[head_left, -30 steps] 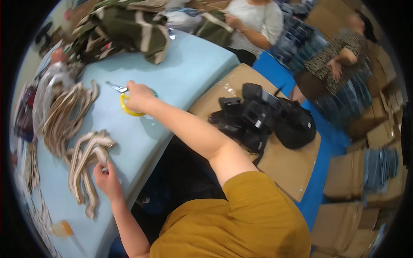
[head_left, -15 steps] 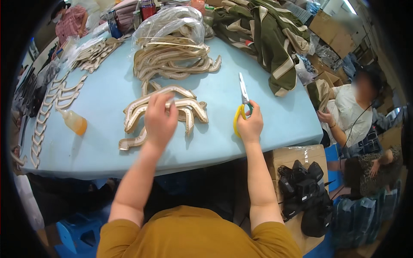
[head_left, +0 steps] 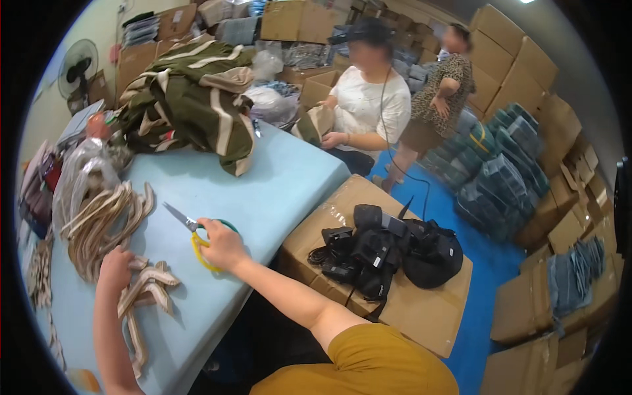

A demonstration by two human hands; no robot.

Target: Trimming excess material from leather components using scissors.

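My right hand (head_left: 224, 247) is wrapped round the handles of a pair of scissors (head_left: 191, 226). One handle loop is yellow and the other green, and the blades point away to the far left over the tabletop. My left hand (head_left: 115, 268) has its fingers curled at the near edge of a heap of curved beige fabric strips (head_left: 108, 220); what lies inside the fingers is hidden. Several loose curved strips (head_left: 151, 289) with pale bands lie just right of that wrist, one of them reaching toward the table's near edge.
Olive garments with cream stripes (head_left: 191, 99) are heaped on the blue-covered table (head_left: 289, 171). A cardboard box (head_left: 421, 316) beside it carries black equipment (head_left: 375, 250). One person in white (head_left: 375, 99) sits across the corner holding olive cloth; another person (head_left: 441, 92) stands behind. Wrapped bundles (head_left: 500, 184) sit rightward.
The view has swung to the right. My left hand, blurred above the loose strips before, is now at the heap's near edge. My right hand still holds the scissors.
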